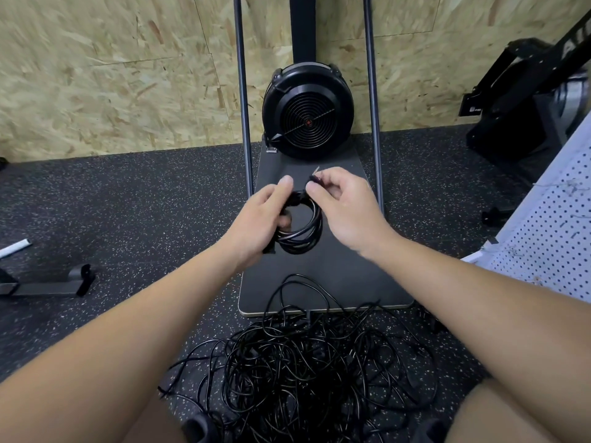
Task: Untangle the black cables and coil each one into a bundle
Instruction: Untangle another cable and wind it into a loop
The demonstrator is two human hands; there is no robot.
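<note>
My left hand (pixel 267 215) grips a coiled black cable bundle (pixel 300 228), fingers curled through its loops, holding it up over the dark platform (pixel 335 273) of a fan-wheel exercise machine (pixel 307 110). My right hand (pixel 343 206) pinches a thin tie (pixel 315 177) at the top of the coil. Below, between my knees, a tangled pile of black cables (pixel 303 362) sprawls over the speckled rubber floor (pixel 128 193) and the platform's near edge.

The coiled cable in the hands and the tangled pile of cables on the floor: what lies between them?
In the head view, between the coiled cable and the tangled pile lies a bare stretch of the machine's dark base board, crossed only by one loop rising from the pile.
</note>
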